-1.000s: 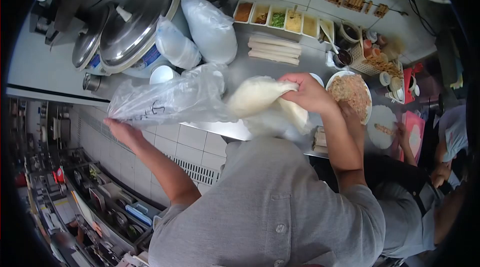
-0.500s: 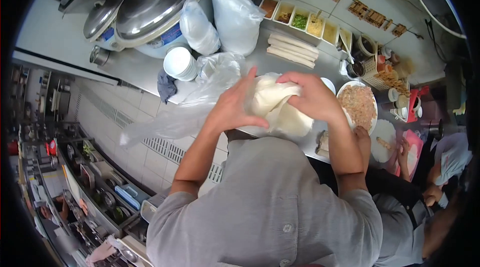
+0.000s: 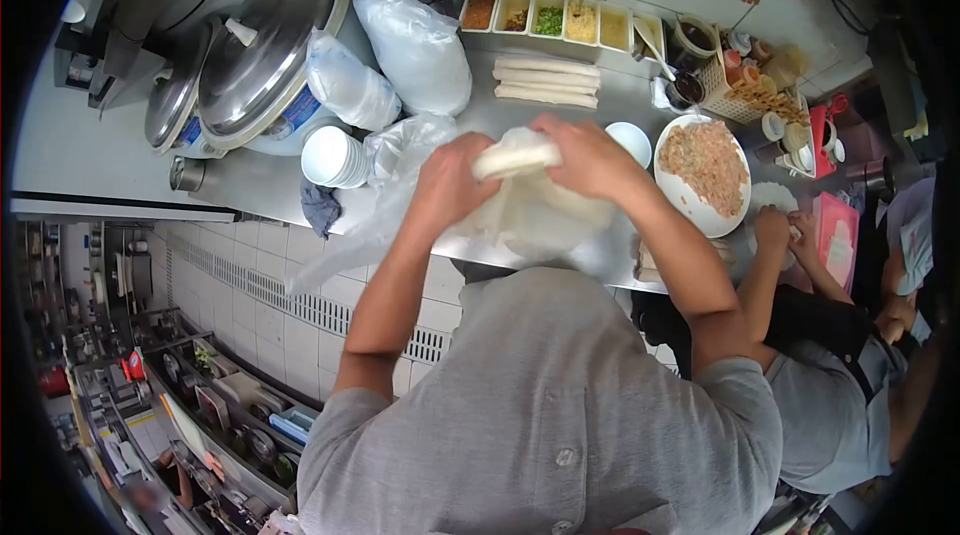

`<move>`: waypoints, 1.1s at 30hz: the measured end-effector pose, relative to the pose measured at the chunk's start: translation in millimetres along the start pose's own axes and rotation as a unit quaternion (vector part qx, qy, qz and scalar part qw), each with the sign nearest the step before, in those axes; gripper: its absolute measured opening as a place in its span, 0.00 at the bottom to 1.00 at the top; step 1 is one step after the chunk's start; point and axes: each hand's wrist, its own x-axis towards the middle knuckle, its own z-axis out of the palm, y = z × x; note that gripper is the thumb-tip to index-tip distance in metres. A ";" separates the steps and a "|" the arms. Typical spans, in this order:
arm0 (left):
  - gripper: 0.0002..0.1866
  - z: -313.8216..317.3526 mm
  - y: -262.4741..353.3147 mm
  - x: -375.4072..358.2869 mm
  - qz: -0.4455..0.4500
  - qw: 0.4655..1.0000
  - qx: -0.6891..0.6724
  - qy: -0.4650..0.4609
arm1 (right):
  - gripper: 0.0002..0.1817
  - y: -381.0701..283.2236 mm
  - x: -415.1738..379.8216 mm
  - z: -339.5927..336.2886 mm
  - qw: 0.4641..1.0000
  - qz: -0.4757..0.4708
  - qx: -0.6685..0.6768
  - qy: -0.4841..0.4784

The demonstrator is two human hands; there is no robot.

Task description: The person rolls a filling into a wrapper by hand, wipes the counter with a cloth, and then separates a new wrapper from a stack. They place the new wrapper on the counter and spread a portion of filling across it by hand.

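Observation:
Both of my hands are closed on a stack of thin, pale dough wrappers [image 3: 520, 159], whose far edge is folded into a thick band. My left hand [image 3: 450, 183] grips the band's left end. My right hand [image 3: 592, 161] grips the right end, fingers over the top. Below the band the sheets hang toward my body, blurred by motion. Beside my left forearm, a clear plastic bag [image 3: 405, 205] trails over the counter's edge. A small white bowl [image 3: 630, 142] stands just right of my right hand. Long pale rolls [image 3: 546, 83] lie side by side beyond my hands.
White tubs of toppings [image 3: 548, 22] line the wall. An oval plate [image 3: 722, 229] carries minced filling [image 3: 708, 163]. At right, a co-worker's hands [image 3: 785, 231] work over a pale wrapper. Stacked cups [image 3: 334, 157], filled plastic bags [image 3: 415, 45] and large lidded cookers [image 3: 275, 55] stand left.
My left hand has gone from spread to closed on the wrappers, and their far edge is now folded between both hands. The co-worker's hand has left the filling plate. The view has shifted.

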 end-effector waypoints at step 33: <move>0.51 146.6 -143.1 51.5 -0.134 0.968 0.160 -0.138 | 0.37 146.8 -29.8 161.2 0.897 0.411 0.036 0.160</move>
